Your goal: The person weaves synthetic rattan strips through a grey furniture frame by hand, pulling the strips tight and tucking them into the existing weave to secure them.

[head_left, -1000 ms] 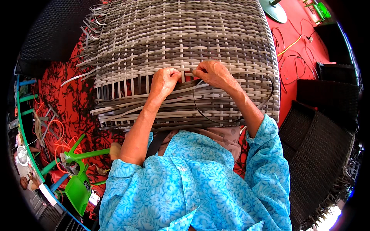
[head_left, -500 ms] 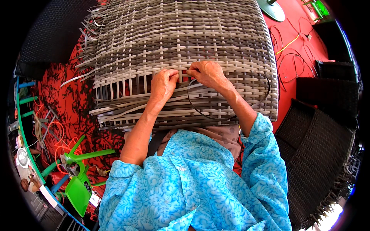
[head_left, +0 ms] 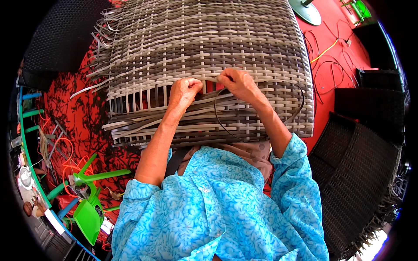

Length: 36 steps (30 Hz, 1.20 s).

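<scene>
A large woven wicker panel point(head_left: 209, 48) of grey-brown flat strands lies in front of me. Across its near part runs a gap where bare upright strands point(head_left: 138, 99) show, with red behind. My left hand point(head_left: 185, 90) pinches at the woven edge above this gap; its fingertips hide what is between them. Close by on the right, my right hand point(head_left: 238, 85) is closed in a pinch on a thin wicker strip. A dark loop of that strip point(head_left: 216, 111) curves below the right wrist and up beside the forearm. Loose strands point(head_left: 143, 122) lie bunched across the near left.
Frayed strand ends point(head_left: 102, 35) stick out along the panel's left side. Dark scraps litter the red floor point(head_left: 65, 95). A green plastic stool point(head_left: 89, 213) lies at lower left. Dark woven pieces point(head_left: 357, 174) stand on the right, with cables point(head_left: 333, 65) behind them.
My right hand has shifted slightly to the right, and the dark loop has moved a little with it. My left hand stays almost in place, still pinching.
</scene>
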Motion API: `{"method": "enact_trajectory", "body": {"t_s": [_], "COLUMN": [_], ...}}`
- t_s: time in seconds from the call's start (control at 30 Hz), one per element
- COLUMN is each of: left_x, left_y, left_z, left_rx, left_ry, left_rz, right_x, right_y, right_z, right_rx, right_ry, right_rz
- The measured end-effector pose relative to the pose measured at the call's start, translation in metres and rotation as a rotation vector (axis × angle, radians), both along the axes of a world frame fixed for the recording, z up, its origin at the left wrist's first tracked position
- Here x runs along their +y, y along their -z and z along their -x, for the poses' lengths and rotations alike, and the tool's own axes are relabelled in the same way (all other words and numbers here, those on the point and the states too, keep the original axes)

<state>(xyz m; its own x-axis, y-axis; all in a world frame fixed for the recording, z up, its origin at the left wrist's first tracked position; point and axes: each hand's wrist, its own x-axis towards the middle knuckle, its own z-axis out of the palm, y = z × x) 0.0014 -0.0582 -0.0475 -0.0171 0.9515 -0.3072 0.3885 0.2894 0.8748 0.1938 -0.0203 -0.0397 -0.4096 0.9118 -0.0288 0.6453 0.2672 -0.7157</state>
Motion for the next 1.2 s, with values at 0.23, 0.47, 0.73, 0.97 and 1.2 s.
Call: {"method": "enact_trajectory", "body": {"t_s": [0.23, 0.47, 0.73, 0.97, 1.2], "left_x": [-0.003, -0.004, 0.008, 0.007, -0.001], "left_y": [0.000, -0.001, -0.001, 0.010, 0.008], "left_z": [0.001, 0.004, 0.007, 0.010, 0.004], "left_rx": [-0.054, -0.230, -0.234, -0.295, -0.106], "left_ry": [-0.045, -0.080, -0.033, -0.044, -0.041], "left_rz": [-0.005, 0.074, 0.239, 0.218, -0.008], "right_x": [-0.003, -0.002, -0.002, -0.007, -0.006], "right_y": [-0.003, -0.011, -0.005, -0.002, 0.006], "right_z": [-0.007, -0.005, 0.006, 0.013, 0.026], "right_rx": [0.384, 0.432, 0.090, -0.122, -0.178], "right_ry": [0.125, 0.160, 0.083, 0.018, 0.046], "right_rz": [0.275, 0.463, 0.134, 0.013, -0.118]}}
